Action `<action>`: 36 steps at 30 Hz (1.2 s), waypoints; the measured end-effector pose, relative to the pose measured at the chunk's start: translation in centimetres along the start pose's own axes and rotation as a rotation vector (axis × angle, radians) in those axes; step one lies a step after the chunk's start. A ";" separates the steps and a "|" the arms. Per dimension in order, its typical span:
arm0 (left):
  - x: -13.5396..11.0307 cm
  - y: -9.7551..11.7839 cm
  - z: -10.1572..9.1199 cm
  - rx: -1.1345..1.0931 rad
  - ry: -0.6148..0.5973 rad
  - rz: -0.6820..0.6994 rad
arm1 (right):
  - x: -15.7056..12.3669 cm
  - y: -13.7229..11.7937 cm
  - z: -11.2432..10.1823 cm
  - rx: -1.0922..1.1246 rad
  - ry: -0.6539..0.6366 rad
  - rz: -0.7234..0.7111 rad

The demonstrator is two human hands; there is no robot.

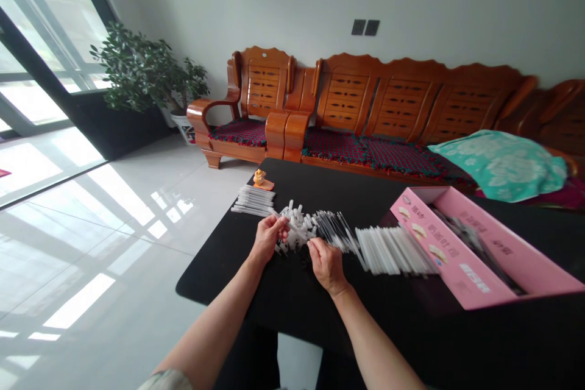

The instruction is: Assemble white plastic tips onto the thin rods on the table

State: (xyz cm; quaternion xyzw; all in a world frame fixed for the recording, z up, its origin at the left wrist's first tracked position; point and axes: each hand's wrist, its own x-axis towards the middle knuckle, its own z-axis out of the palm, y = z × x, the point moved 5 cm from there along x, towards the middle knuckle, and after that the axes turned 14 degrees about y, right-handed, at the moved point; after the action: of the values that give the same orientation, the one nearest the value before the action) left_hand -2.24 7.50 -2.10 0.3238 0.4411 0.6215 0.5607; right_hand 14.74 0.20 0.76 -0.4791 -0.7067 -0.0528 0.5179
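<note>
A slim white pen (295, 228) spans the gap between my hands above the black table. My left hand (267, 241) pinches it near one end with thumb and fingers. The fingertips of my right hand (327, 263) are closed at its other end; the exact contact is small and blurred. Just behind lies a heap of short white caps (299, 214), with small black pieces (299, 259) partly hidden near my hands. Thin pen refills (336, 228) lie right of the heap. Beyond them is a row of clear-white pen barrels (393, 250). Several white pens (253, 200) lie side by side at the left.
A pink open box (457, 262) with dark contents stands on the black table (210, 274) at the right. A small orange figurine (259, 178) sits near the far left corner. Behind are a wooden sofa (397, 97), a teal cloth (503, 164) and a potted plant (150, 73).
</note>
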 end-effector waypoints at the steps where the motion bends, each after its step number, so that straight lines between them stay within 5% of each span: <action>1: 0.0 0.0 0.0 -0.001 -0.002 0.001 | 0.0 0.0 -0.1 0.003 0.009 0.001; 36: -0.2 0.1 0.2 -0.010 -0.026 0.029 | -0.1 0.7 -0.3 0.070 0.036 0.156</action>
State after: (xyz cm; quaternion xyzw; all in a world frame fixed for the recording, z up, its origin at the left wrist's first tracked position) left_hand -2.04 7.31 -1.88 0.3354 0.4258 0.6275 0.5590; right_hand 15.46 0.38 0.47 -0.5134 -0.6591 0.0037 0.5495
